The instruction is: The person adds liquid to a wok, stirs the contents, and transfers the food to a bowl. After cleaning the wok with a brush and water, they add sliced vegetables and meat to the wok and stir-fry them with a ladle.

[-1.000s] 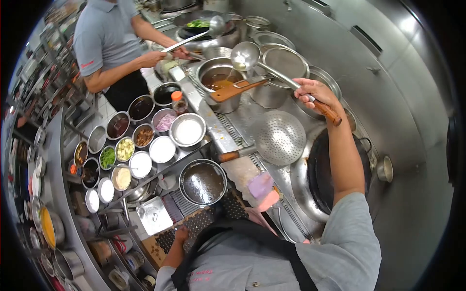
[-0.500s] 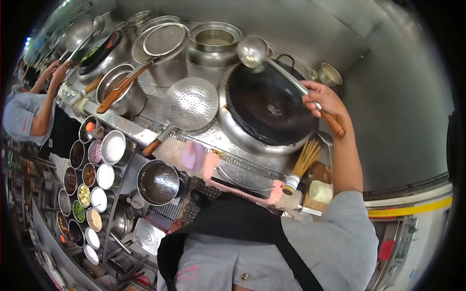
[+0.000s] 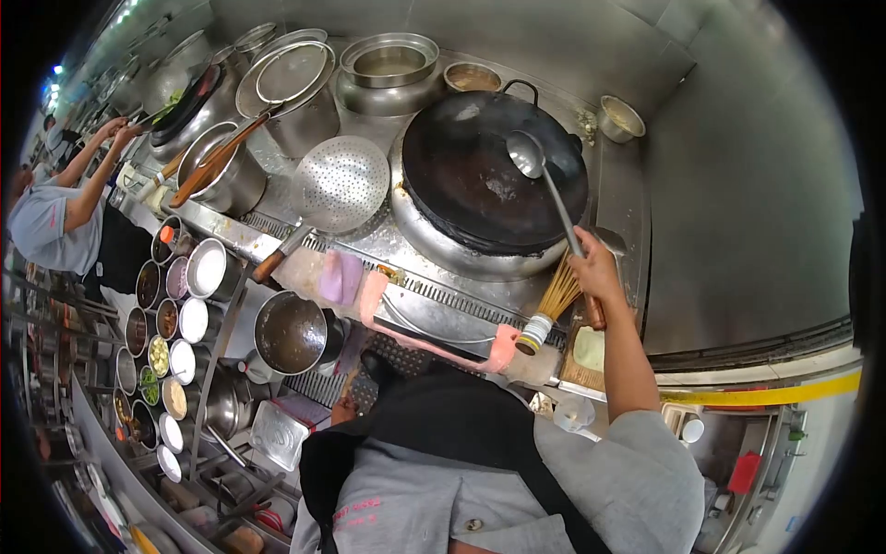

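My right hand (image 3: pixel 597 268) is wrapped round the handle of a long metal ladle (image 3: pixel 557 198) with a wooden grip end. The ladle's bowl hangs over the dark wok (image 3: pixel 461 198) on its round steel burner. Just below my right hand lies a bamboo wok brush (image 3: pixel 554 300), its tied end towards me. A pale block (image 3: pixel 589 349) rests on a board beside my forearm. My left hand (image 3: pixel 344 409) shows only in part at the apron's edge, low by my side, its fingers mostly hidden.
A perforated strainer (image 3: pixel 340 180) lies left of the wok. Steel pots (image 3: pixel 297 120) line the back. A dark pan (image 3: pixel 291 332) stands near the front edge. Seasoning tubs (image 3: pixel 194 320) fill a rack at the left, where another person (image 3: pixel 60 217) works at a wok.
My right hand has come down and nearer to me with the ladle. The ladle's bowl has moved from above the wok's back left rim to over its right half. The view has shifted slightly.
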Motion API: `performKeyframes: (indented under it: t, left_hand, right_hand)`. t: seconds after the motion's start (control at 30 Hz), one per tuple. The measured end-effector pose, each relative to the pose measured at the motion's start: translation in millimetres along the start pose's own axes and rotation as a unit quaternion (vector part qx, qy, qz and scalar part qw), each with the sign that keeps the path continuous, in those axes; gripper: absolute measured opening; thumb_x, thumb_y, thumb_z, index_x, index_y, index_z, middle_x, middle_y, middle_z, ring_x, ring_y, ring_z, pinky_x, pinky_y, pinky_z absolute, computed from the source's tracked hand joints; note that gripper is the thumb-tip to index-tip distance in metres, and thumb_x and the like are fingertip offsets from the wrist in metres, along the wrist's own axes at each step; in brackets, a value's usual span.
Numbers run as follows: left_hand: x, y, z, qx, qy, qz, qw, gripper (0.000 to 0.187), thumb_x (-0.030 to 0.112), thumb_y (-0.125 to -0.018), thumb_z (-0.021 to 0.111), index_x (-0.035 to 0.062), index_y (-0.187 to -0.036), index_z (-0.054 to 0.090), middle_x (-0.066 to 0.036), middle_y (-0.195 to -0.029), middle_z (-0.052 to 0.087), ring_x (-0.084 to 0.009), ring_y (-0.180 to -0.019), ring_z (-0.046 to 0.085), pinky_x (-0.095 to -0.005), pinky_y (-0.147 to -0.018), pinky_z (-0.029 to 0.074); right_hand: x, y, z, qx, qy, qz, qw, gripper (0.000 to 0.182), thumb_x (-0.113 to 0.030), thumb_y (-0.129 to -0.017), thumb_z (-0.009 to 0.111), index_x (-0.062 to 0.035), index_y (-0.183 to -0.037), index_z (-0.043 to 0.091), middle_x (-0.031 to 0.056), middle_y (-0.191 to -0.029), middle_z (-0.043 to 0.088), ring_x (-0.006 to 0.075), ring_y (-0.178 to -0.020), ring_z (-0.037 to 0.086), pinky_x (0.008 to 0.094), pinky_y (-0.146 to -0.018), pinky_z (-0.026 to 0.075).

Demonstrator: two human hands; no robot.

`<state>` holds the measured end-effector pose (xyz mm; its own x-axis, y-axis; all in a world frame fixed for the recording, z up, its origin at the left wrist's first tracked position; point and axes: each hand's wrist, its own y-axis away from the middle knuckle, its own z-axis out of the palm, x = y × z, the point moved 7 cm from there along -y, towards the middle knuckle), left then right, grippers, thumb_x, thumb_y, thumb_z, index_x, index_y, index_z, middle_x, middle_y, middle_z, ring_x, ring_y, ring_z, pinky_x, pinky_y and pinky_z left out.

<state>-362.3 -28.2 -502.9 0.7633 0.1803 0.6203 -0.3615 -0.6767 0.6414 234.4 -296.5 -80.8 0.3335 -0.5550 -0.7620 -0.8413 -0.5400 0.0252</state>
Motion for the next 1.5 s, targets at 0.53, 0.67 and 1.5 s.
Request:
performKeyframes:
  t: [0.53,0.67,1.5]
  left_hand:
    - [-96.5,100.1,41.6,0.033,-0.151,-0.036,0.987,0.031,0.034,-0.088,0.057,0.0107,-0.105,0.068,-0.018,-0.114,0.067,-0.039,-0.107,0.062,-0.0501,-0.088,0.05]
    - [-94.1,131.8,39.4,0.065,-0.147,-0.006,0.987,0.037,0.035,-0.088,0.057,0.0053,-0.107,0.068,-0.019,-0.117,0.065,-0.0398,-0.111,0.06,-0.0507,-0.087,0.05]
    - [-244.8,566.9,-296.7,0.788,0.133,-0.084,0.596,0.02,0.01,-0.097,0.052,0.0016,-0.112,0.062,-0.011,-0.088,0.064,-0.0186,-0.078,0.062,-0.0316,-0.073,0.051]
  right_hand:
    - [-114.4,99.5,120.0,-0.363,-0.111,-0.112,0.918,0.042,-0.011,-0.096,0.059,0.0035,-0.135,0.054,0.0047,-0.105,0.062,0.0119,-0.094,0.059,0.0254,-0.083,0.048]
    - [-46.1,165.0,237.0,-0.512,-0.095,-0.104,0.848,0.043,-0.027,-0.1,0.056,0.0012,-0.133,0.057,0.0186,-0.12,0.067,0.0239,-0.109,0.065,0.032,-0.094,0.048]
    - [64.5,237.0,426.4,-0.458,0.267,-0.246,0.811,0.039,-0.033,-0.091,0.062,-0.0004,-0.112,0.067,0.0193,-0.099,0.07,0.0308,-0.095,0.068,0.0384,-0.086,0.052]
